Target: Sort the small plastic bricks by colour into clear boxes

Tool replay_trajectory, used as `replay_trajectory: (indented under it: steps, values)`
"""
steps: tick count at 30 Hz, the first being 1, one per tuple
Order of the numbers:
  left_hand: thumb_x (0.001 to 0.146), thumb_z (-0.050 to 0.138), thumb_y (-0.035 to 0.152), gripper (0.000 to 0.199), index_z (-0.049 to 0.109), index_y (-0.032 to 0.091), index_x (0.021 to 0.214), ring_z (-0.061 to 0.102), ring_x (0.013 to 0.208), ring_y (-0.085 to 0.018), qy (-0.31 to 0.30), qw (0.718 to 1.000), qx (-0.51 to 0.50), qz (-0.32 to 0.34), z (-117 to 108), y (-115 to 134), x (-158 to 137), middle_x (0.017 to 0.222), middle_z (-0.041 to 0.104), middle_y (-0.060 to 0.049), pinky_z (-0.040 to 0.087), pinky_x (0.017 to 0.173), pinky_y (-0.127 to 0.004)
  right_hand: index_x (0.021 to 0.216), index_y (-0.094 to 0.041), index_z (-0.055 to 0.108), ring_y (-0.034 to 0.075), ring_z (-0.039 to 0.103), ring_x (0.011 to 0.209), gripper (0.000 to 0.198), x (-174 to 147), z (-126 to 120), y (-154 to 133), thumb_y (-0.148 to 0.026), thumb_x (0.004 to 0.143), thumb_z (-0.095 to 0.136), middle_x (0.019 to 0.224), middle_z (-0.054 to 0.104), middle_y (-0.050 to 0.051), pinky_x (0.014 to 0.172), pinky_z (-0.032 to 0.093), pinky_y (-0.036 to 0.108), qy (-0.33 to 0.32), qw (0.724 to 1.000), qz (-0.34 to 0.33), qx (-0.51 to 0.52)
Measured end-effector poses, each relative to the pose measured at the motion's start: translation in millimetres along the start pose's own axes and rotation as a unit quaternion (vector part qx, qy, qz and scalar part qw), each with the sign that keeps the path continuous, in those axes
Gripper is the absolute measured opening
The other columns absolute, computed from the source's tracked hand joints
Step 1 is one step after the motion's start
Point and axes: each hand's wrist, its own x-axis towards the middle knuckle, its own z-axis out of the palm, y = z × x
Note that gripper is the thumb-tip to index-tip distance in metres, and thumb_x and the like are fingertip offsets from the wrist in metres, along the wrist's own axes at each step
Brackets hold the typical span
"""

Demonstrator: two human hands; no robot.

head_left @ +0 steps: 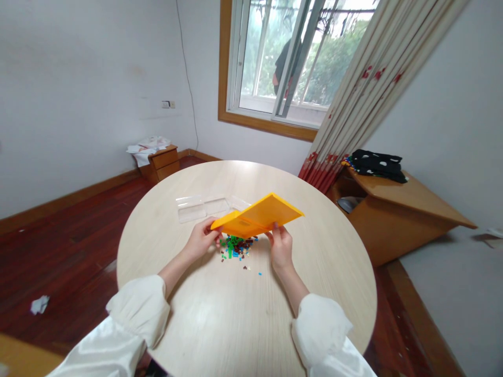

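Between my two hands an orange-yellow tray-like piece [267, 212] is held tilted above the round table. My left hand [202, 240] pinches its left end, fingers closed on the edge. At its lower right edge, my right hand [281, 245] grips it between thumb and fingers. Beneath it lies a loose heap of small toy bricks [236, 246] in green, dark brown, blue and cream, partly hidden by the piece. A few stray bricks are scattered toward me. Behind my left hand, a clear plastic tray [191, 211] with compartments rests on the table, its right part covered by the orange-yellow piece.
The round pale wooden table [236, 319] stands before me. Behind it are a window [291, 57] and a long curtain [377, 68]. A wooden cabinet [408, 209] with folded black cloth [379, 165] is at right. Papers lie on a small cabinet [167, 159] at left.
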Motion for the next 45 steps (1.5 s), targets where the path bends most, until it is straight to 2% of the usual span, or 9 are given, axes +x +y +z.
replay_trajectory:
  steps: [9, 16, 21, 25, 29, 32, 36, 40, 45]
  values:
    - [0.068, 0.052, 0.019, 0.022, 0.060, 0.013, 0.088, 0.054, 0.051, -0.010, 0.045, 0.996, 0.050, 0.065, -4, -10, -2, 0.064, 0.059, 0.001, 0.047, 0.048, -0.020, 0.081, -0.019, 0.062, 0.018, 0.060, 0.082, 0.039, -3, 2, 1, -0.057, 0.070, 0.061, 0.084, 0.064, 0.003, 0.076, 0.054, 0.039, -0.036, 0.999, -0.014, 0.032]
    - [0.066, 0.053, 0.017, 0.021, 0.062, 0.013, 0.085, 0.056, 0.053, -0.010, 0.070, 0.992, 0.034, 0.100, -4, -9, -3, 0.065, 0.060, 0.000, 0.047, 0.047, -0.020, 0.081, -0.022, 0.063, 0.021, 0.062, 0.086, 0.036, -3, -1, 1, -0.056, 0.075, 0.057, 0.084, 0.064, 0.004, 0.076, 0.054, 0.040, -0.066, 0.997, -0.043, 0.010]
    - [0.066, 0.056, 0.022, 0.020, 0.062, 0.013, 0.083, 0.056, 0.050, -0.010, 0.085, 0.992, 0.021, 0.085, -2, -4, -4, 0.062, 0.060, 0.001, 0.047, 0.046, -0.021, 0.081, -0.020, 0.062, 0.022, 0.063, 0.083, 0.039, -4, 0, -4, -0.058, 0.075, 0.056, 0.081, 0.066, 0.005, 0.077, 0.051, 0.041, -0.076, 0.994, -0.070, -0.045]
    - [0.067, 0.059, 0.027, 0.018, 0.059, 0.013, 0.078, 0.052, 0.043, -0.009, 0.065, 0.997, 0.011, 0.038, 0, 1, -5, 0.055, 0.057, 0.003, 0.045, 0.044, -0.021, 0.079, -0.018, 0.059, 0.019, 0.060, 0.070, 0.042, -4, -2, -8, -0.059, 0.072, 0.057, 0.075, 0.066, 0.005, 0.068, 0.049, 0.036, -0.030, 0.993, -0.068, -0.091]
    - [0.065, 0.063, 0.034, 0.025, 0.059, 0.013, 0.078, 0.050, 0.041, -0.009, 0.043, 0.999, 0.006, 0.002, 3, 4, -6, 0.050, 0.055, 0.004, 0.043, 0.042, -0.021, 0.072, -0.016, 0.057, 0.018, 0.057, 0.071, 0.045, -4, -3, -15, -0.061, 0.072, 0.056, 0.071, 0.065, 0.005, 0.064, 0.045, 0.030, 0.004, 0.987, -0.093, -0.135]
    - [0.064, 0.065, 0.037, 0.031, 0.060, 0.013, 0.082, 0.049, 0.041, -0.009, 0.036, 0.999, 0.012, -0.002, 2, 3, -7, 0.049, 0.056, 0.004, 0.042, 0.043, -0.022, 0.075, -0.015, 0.057, 0.016, 0.056, 0.069, 0.047, 0, -8, -19, -0.062, 0.071, 0.056, 0.072, 0.064, 0.004, 0.061, 0.043, 0.027, 0.022, 0.987, -0.088, -0.131]
    - [0.067, 0.064, 0.040, 0.028, 0.059, 0.014, 0.079, 0.048, 0.040, -0.009, 0.047, 0.999, 0.022, 0.006, -2, 0, -6, 0.047, 0.054, 0.004, 0.041, 0.043, -0.021, 0.076, -0.015, 0.055, 0.013, 0.053, 0.066, 0.047, 16, -27, -21, -0.061, 0.069, 0.058, 0.071, 0.060, 0.001, 0.059, 0.041, 0.024, 0.089, 0.989, -0.078, -0.085]
    - [0.071, 0.060, 0.042, 0.027, 0.056, 0.015, 0.068, 0.045, 0.040, -0.008, 0.092, 0.995, 0.043, 0.025, -7, -3, -5, 0.045, 0.050, 0.005, 0.039, 0.043, -0.019, 0.073, -0.016, 0.050, 0.012, 0.054, 0.068, 0.044, 42, -62, -24, -0.060, 0.069, 0.057, 0.073, 0.056, 0.000, 0.064, 0.044, 0.025, 0.167, 0.980, -0.095, -0.058]
    - [0.072, 0.058, 0.044, 0.029, 0.056, 0.015, 0.068, 0.043, 0.040, -0.008, 0.127, 0.990, 0.053, 0.022, -9, -6, -3, 0.045, 0.046, 0.006, 0.037, 0.042, -0.019, 0.071, -0.016, 0.049, 0.014, 0.052, 0.066, 0.048, 75, -123, -20, -0.064, 0.065, 0.053, 0.070, 0.055, 0.001, 0.059, 0.044, 0.026, 0.239, 0.954, -0.068, -0.167]
